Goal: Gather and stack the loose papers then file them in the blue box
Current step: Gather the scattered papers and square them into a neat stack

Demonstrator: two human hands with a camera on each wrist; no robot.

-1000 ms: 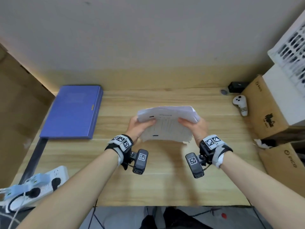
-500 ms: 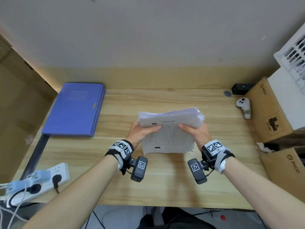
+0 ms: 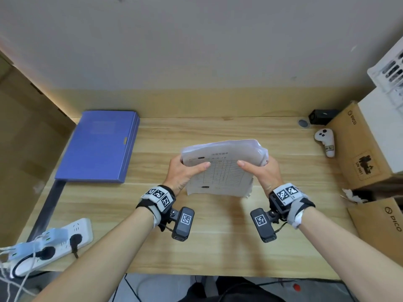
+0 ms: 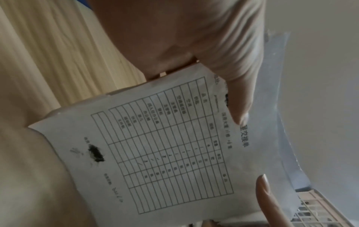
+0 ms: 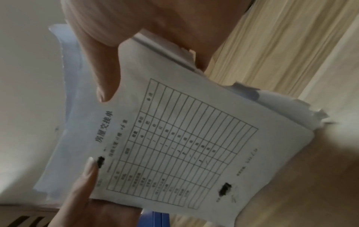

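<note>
A stack of white papers [image 3: 222, 171] with a printed table on the front sheet stands nearly upright above the middle of the wooden desk [image 3: 218, 247]. My left hand [image 3: 185, 171] grips its left edge, thumb across the front sheet. My right hand [image 3: 261, 171] grips the right edge the same way. Both wrist views show the stack of papers [image 4: 165, 145] [image 5: 174, 145] close up, its top edge curling away and the right edges uneven. The blue box [image 3: 100, 147] lies shut and flat at the desk's far left, apart from both hands.
Cardboard boxes [image 3: 359, 153] and a white crate [image 3: 390, 68] crowd the right side. A white controller [image 3: 326, 141] and a small black device [image 3: 322, 116] lie at the far right. A power strip [image 3: 48, 245] with plugs sits at the near left corner.
Both hands have drawn the stack slightly nearer and tipped it more upright, so the printed front sheet faces me more fully. The blue box has not moved.
</note>
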